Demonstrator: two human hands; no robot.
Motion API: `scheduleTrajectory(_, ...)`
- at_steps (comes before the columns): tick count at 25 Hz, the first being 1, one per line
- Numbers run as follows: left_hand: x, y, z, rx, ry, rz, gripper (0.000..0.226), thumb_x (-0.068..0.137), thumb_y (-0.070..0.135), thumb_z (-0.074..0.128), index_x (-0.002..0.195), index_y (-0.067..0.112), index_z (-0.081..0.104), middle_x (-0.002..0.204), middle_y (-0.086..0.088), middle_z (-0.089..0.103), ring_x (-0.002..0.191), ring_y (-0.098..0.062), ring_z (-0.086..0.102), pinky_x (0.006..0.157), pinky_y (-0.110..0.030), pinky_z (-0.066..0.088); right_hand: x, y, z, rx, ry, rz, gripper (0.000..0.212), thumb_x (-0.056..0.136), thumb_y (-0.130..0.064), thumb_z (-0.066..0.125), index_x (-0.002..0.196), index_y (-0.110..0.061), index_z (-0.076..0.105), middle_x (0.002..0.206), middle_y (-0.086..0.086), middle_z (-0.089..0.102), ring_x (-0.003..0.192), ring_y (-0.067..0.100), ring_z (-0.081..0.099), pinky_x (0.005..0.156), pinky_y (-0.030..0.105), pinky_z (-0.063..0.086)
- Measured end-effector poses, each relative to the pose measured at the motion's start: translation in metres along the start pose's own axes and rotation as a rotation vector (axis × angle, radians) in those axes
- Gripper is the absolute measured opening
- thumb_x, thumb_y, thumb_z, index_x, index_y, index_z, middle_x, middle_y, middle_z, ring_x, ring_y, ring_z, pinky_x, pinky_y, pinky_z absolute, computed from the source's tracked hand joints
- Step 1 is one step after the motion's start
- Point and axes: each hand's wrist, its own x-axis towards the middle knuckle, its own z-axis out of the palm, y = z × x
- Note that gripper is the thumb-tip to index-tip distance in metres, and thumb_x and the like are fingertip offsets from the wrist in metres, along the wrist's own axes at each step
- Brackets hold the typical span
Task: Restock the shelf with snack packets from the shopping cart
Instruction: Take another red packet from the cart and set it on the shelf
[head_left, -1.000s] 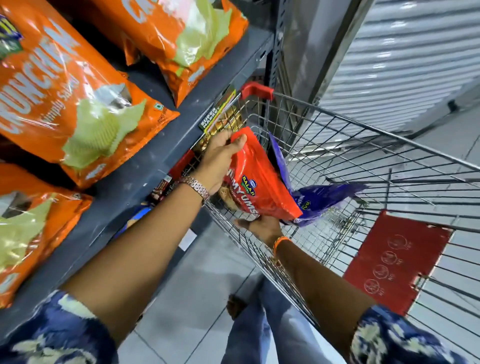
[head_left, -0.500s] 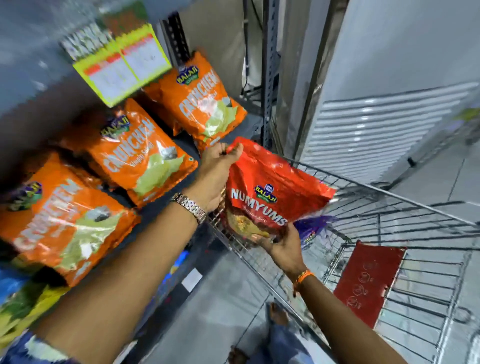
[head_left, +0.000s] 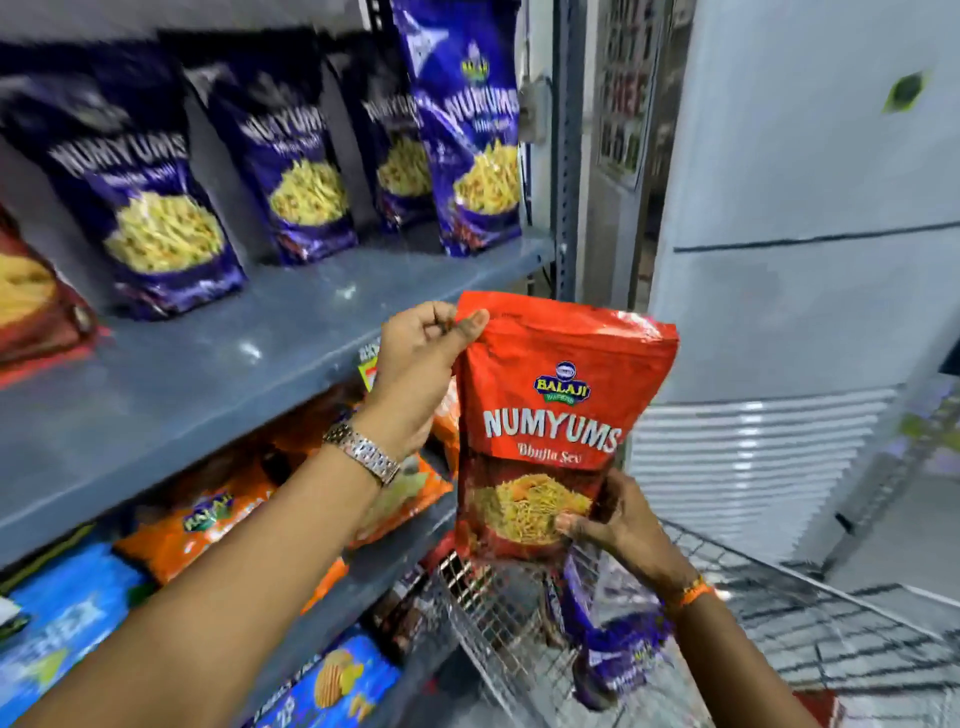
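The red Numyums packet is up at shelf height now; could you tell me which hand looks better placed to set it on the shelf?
Probably the left hand: it pinches the red packet by its top corner beside the grey shelf. The right hand only supports the bottom, on the cart side.

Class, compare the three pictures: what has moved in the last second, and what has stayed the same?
Both hands lifted the red packet up out of the cart, turning it upright beside the grey shelf. The left hand still pinches its top corner and the right hand still supports its bottom. A purple packet remains in the cart.
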Motion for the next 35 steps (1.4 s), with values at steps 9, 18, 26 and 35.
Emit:
scheduleTrajectory(9, -0.015, 0.175, -0.124, 0.286, 0.267, 0.407, 0.014, 0.089, 0.004, 0.070, 0.075, 0.006, 0.067, 0.067, 0.002, 0.071, 0.062, -0.007, 0.063, 0.064, -0.023, 0.054, 0.070, -0.169, 0.099, -0.010, -0.423, -0.316, 0.054, 0.074, -0.005, 0.082, 0.122, -0.013, 0.061, 0.123, 0.003, 0.074, 0.114, 0.018, 0.070, 0.093, 0.032, 0.058)
scheduleTrajectory(18, -0.041, 0.266, -0.272, 0.851, 0.565, 0.537, 0.041, 0.082, 0.030, 0.071, 0.073, -0.008, 0.057, 0.068, -0.015, 0.053, 0.070, -0.015, 0.046, 0.064, -0.037, 0.040, 0.125, -0.227, 0.253, 0.143, -0.720, -0.362, 0.049, 0.068, -0.017, 0.083, 0.113, -0.009, 0.066, 0.110, 0.003, 0.077, 0.101, 0.014, 0.071, 0.086, 0.027, 0.059)
scheduleTrajectory(26, -0.067, 0.317, -0.336, 1.615, 0.947, 0.286, 0.038, 0.084, 0.053, 0.069, 0.085, 0.015, 0.073, 0.088, -0.016, 0.076, 0.091, -0.038, 0.070, 0.069, -0.038, 0.048, 0.165, -0.247, 0.369, 0.189, -0.826, -0.280, 0.077, 0.053, -0.023, 0.098, 0.119, -0.003, 0.064, 0.115, 0.013, 0.076, 0.111, 0.029, 0.071, 0.095, 0.040, 0.057)
scheduleTrajectory(35, -0.063, 0.319, -0.354, 1.769, 0.836, -0.029, 0.043, 0.097, 0.050, 0.053, 0.129, 0.024, 0.064, 0.130, -0.015, 0.065, 0.117, -0.038, 0.061, 0.093, -0.037, 0.049, 0.191, -0.247, 0.407, 0.175, -0.900, -0.186, 0.042, 0.080, 0.008, 0.076, 0.117, -0.009, 0.066, 0.122, 0.016, 0.073, 0.119, 0.032, 0.067, 0.107, 0.048, 0.049)
